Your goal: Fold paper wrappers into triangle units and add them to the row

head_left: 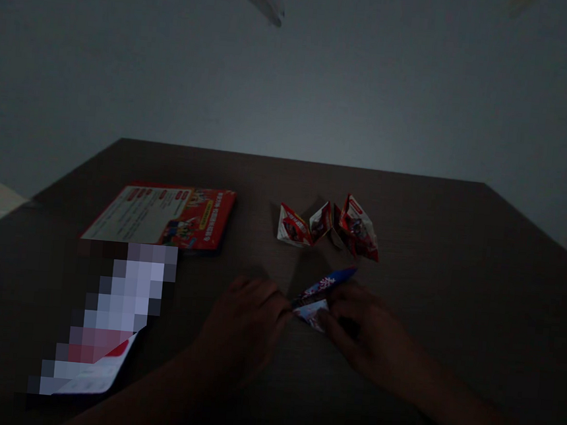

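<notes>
The scene is very dark. My left hand (249,315) and my right hand (357,328) rest on a dark wooden table (458,254), close together. Between them lies a small folded piece of printed paper (320,295), blue and white with a red edge. Both hands pinch it with closed fingers, the left at its near left corner, the right on its near right part. Just beyond it stand several folded red-and-white paper shapes (329,230) in a row.
A red and white printed leaflet (164,216) lies flat at the left of the table. Nearer me on the left lies another printed sheet (96,368), partly blurred out. A pale wall rises behind the table's far edge.
</notes>
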### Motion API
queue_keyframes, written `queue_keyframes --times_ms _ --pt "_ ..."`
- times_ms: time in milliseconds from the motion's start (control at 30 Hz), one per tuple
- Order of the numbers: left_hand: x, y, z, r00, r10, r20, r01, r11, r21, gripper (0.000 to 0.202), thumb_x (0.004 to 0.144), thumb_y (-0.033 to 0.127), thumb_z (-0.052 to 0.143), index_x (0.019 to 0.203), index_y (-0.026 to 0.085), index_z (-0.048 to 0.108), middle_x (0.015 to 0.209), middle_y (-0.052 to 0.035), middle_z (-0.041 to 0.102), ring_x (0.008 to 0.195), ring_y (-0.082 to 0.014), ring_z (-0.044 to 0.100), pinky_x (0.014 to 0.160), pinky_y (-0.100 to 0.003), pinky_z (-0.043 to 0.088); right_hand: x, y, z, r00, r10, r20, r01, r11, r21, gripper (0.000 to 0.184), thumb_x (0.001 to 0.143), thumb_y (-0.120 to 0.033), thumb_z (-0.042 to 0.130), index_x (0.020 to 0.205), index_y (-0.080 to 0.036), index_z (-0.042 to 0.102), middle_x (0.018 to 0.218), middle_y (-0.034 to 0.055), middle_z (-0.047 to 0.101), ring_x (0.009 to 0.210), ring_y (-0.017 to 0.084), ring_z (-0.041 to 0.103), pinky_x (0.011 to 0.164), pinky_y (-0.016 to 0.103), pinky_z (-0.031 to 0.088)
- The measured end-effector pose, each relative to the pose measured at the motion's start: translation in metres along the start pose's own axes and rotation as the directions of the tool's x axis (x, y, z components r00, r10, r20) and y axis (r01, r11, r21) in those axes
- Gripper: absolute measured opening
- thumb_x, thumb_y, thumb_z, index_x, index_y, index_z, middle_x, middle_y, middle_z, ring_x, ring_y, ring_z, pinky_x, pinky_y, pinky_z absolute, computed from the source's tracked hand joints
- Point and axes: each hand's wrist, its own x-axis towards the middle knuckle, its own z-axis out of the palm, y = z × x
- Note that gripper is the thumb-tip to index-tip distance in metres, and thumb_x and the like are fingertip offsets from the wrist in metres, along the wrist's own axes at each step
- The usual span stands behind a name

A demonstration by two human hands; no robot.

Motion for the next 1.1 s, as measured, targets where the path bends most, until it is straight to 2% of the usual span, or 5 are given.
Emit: queue_keyframes --times_ms 267,400,500,767,1100 --pt "-0.002 -0.002 0.002 0.998 0.006 -0.064 -0.007 1.000 -0.020 0.011 0.086 0.016 0.052 0.089 0.018 0.062 0.088 -0.0041 0.061 0.083 -0.0197 0.054 0.076 -0.036 0.045 0.002 0.001 -0.001 0.994 0.109 -0.008 -0.108 0.994 0.019 0.026 0.089 -0.021 0.049 0.066 -0.017 0.060 0.078 0.0027 0.059 0.073 0.015 0.057 0.065 0.026 0.042" --pt "-0.006 0.007 0.003 0.992 0.079 -0.097 -0.082 0.996 -0.030 0.021 0.084 0.014 0.051 0.103 0.017 0.058 0.101 -0.0062 0.059 0.094 -0.0210 0.054 0.083 -0.037 0.047 0.004 0.000 -0.003 0.993 0.120 -0.019 -0.120 0.992 0.028 0.028 0.089 -0.022 0.049 0.064 -0.017 0.060 0.077 0.0021 0.059 0.070 0.014 0.058 0.063 0.025 0.042" --pt "-0.007 0.017 0.005 0.989 0.138 -0.049 -0.139 0.990 -0.012 0.025 0.084 0.014 0.051 0.108 0.014 0.056 0.108 -0.0080 0.058 0.101 -0.0228 0.052 0.090 -0.038 0.045 0.004 0.000 -0.002 0.991 0.129 -0.036 -0.128 0.991 0.038 0.028 0.089 -0.022 0.049 0.064 -0.017 0.061 0.075 0.0018 0.059 0.068 0.013 0.059 0.062 0.025 0.042" --pt "-0.005 0.026 0.005 0.995 0.093 0.036 -0.095 0.994 0.049 0.030 0.084 0.017 0.049 0.114 0.015 0.054 0.117 -0.0095 0.056 0.106 -0.0263 0.051 0.093 -0.043 0.044 0.002 0.005 0.000 0.992 0.110 -0.054 -0.112 0.993 -0.029 0.024 0.089 -0.020 0.049 0.069 -0.018 0.063 0.077 0.0030 0.059 0.070 0.015 0.058 0.062 0.026 0.042" --pt "-0.008 0.029 0.008 0.998 0.053 0.019 -0.054 0.994 0.097 0.039 0.085 0.020 0.048 0.122 0.011 0.052 0.125 -0.0121 0.054 0.110 -0.0277 0.049 0.096 -0.045 0.041 0.003 0.007 -0.001 0.993 0.118 -0.024 -0.120 0.990 -0.071 0.027 0.090 -0.021 0.047 0.067 -0.016 0.061 0.075 0.0037 0.057 0.068 0.014 0.057 0.062 0.027 0.042"
